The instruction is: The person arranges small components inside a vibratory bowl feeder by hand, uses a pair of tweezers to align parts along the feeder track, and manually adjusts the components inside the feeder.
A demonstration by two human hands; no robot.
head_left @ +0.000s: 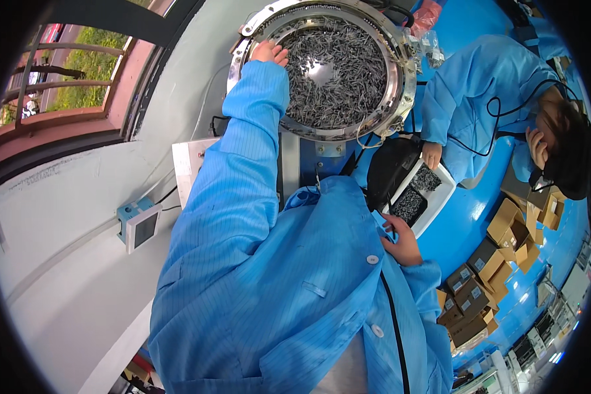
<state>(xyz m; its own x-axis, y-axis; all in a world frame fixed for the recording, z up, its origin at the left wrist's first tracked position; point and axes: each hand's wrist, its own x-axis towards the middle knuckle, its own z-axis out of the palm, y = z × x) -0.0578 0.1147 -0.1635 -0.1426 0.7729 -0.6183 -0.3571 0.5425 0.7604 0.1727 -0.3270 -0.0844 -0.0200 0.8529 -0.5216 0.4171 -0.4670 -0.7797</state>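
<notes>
The left grip (269, 52) is up at the near-left side of a big round metal bowl (393, 79). Its fingers are apart and a little bent, and I see nothing in them. I cannot tell if it touches the bowl's edge. Lots of thin, dark little pieces (351, 72) lie in the bowl, all mixed up, with a shiny bare spot near the middle.

The right grip (402, 243) is low down, by the front of the person's blue coat (315, 262). Its fingers are bent, but I cannot tell if they hold something. Just beside it is a white bin (442, 202), with more small dark pieces (408, 205) inside.

A co-worker in blue sits on the right, with one hand (432, 155) at the bin's top edge. A black bag-like thing (389, 172) is beside the bin. Brown boxes (505, 226) are on the blue floor (469, 213).
</notes>
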